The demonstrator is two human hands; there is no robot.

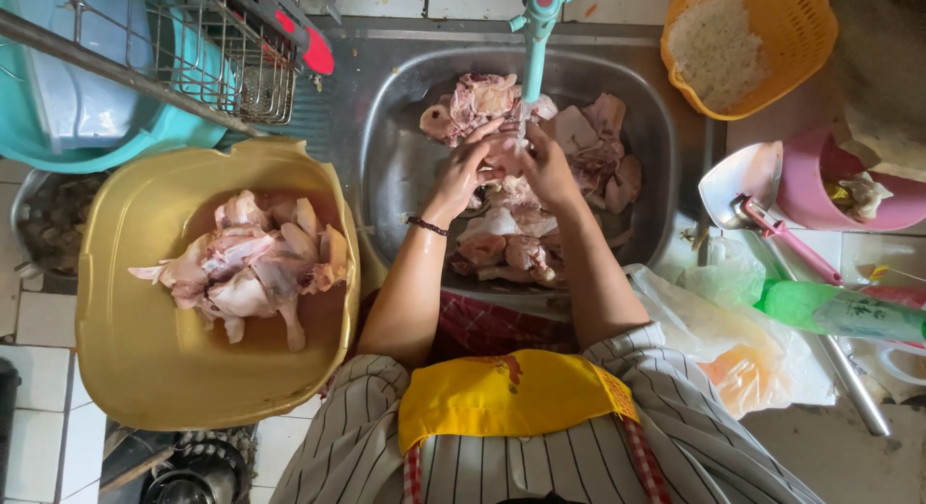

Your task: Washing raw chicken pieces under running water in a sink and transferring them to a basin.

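Note:
A steel sink (386, 166) holds several raw chicken pieces (526, 239). A teal tap (536, 27) runs water down over its middle. My left hand (463, 171) and my right hand (548, 166) meet under the stream, both closed around one piece of chicken (506, 157) between them. A dark band sits on my left wrist. To the left, a yellow basin (125, 369) holds several more chicken pieces (246, 268).
A wire dish rack (217, 51) over a teal tub (106, 142) stands at top left. At top right is an orange basket of rice (752, 46). A pink bucket (820, 190), a ladle (743, 181), a green bottle (839, 311) and plastic bags (733, 340) lie at right.

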